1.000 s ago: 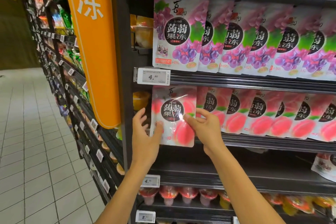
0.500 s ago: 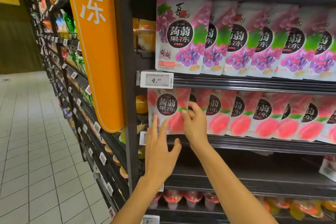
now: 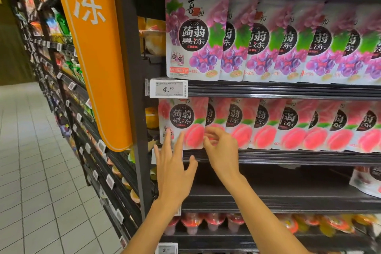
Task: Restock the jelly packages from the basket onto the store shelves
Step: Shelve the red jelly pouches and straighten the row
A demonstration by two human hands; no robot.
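The leftmost peach jelly package [image 3: 183, 117] stands upright at the front left of the peach shelf [image 3: 299, 156], leading a row of overlapping peach packages [image 3: 292, 128]. My left hand [image 3: 175, 169] reaches up with its fingers spread, and the fingertips touch the package's lower left part. Curled fingers of my right hand [image 3: 221, 150] pinch the package's lower right edge; they are blurred. The basket is out of view.
Grape jelly packages [image 3: 257, 41] fill the shelf above, with a price tag [image 3: 168, 89] on its rail. The dark shelf below [image 3: 268, 194] holds one package [image 3: 367, 181] at the far right. Jelly cups [image 3: 206, 225] line the bottom shelf. An orange sign [image 3: 97, 47] hangs left, beside a tiled aisle.
The peach package went from being held in front of the shelf to standing in the row. My left hand let go and now touches it with spread fingers; my right hand slid down its edge.
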